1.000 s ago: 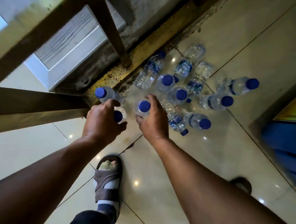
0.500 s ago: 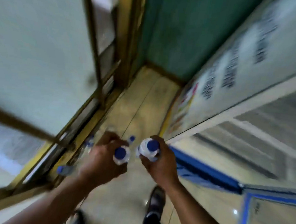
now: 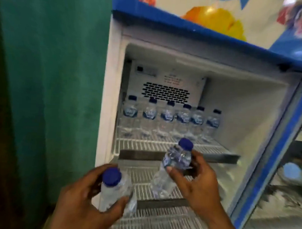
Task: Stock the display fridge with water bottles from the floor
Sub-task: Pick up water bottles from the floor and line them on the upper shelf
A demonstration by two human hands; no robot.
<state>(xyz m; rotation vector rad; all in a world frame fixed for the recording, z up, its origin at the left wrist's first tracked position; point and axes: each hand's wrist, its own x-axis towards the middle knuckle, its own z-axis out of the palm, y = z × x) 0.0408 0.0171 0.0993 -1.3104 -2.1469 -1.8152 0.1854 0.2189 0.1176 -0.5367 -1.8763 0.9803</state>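
— Where were the bottles?
— The left grip [image 3: 85,201] curled round one water bottle [image 3: 112,188]. The right grip [image 3: 199,186] held a second bottle [image 3: 172,166]. Both were before the open fridge [image 3: 110,93], and a bottle row [image 3: 168,117] stood on its top shelf [image 3: 144,146].

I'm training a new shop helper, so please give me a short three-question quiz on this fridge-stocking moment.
1. True or false: the display fridge has its door shut.
2. How many bottles stand in the back row on the top shelf?
3. The right hand holds its water bottle: A) flat on the floor, B) tilted in front of the open fridge, C) upright on the top shelf.
Key: 1 false; 2 six; 3 B.
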